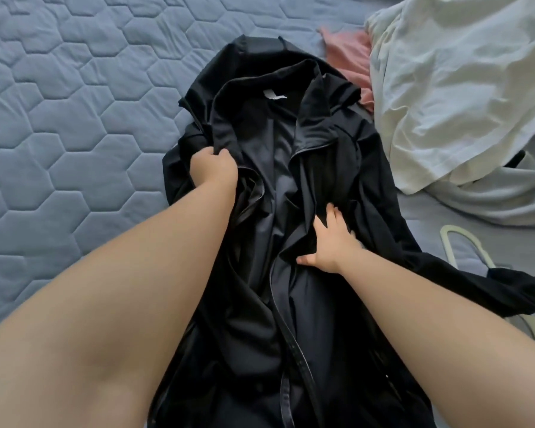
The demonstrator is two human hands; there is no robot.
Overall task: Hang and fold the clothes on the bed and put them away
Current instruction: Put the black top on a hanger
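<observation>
A long black hooded jacket point(291, 180) lies unzipped and face up on the blue quilted bed point(59, 118), hood at the far end. My left hand point(212, 169) grips the jacket's left front panel near the collar, fingers curled into the fabric. My right hand point(329, 239) holds the right front panel lower down, fingers on top of the cloth and thumb tucked under its edge. The jacket's right sleeve point(476, 285) stretches out toward the right. A pale hanger point(464, 245) lies on the bed by that sleeve, partly covered by it.
A heap of white clothing point(460, 97) fills the upper right of the bed, with a pink garment point(349, 57) poking out beside it. Bare quilt stretches to the left of the jacket.
</observation>
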